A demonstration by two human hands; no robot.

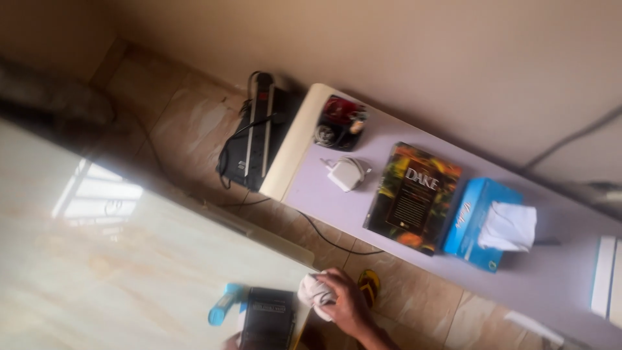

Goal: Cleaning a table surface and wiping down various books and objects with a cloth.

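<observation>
**A:** what's the hand (346, 304) doing? Fingers look curled tight around a crumpled white cloth (313, 291), right at the corner of the glossy marble table (129, 259), just beside the black device (267, 317).

**B:** yep. Cloth's probably soft and light, squashes easy, so bunching it in the fist works. Can't tell if that's the left or right hand though, and the other one's not showing. Device is cut off at the bottom, and the blue thing (223, 308) beside it is too blurry to name.
</observation>
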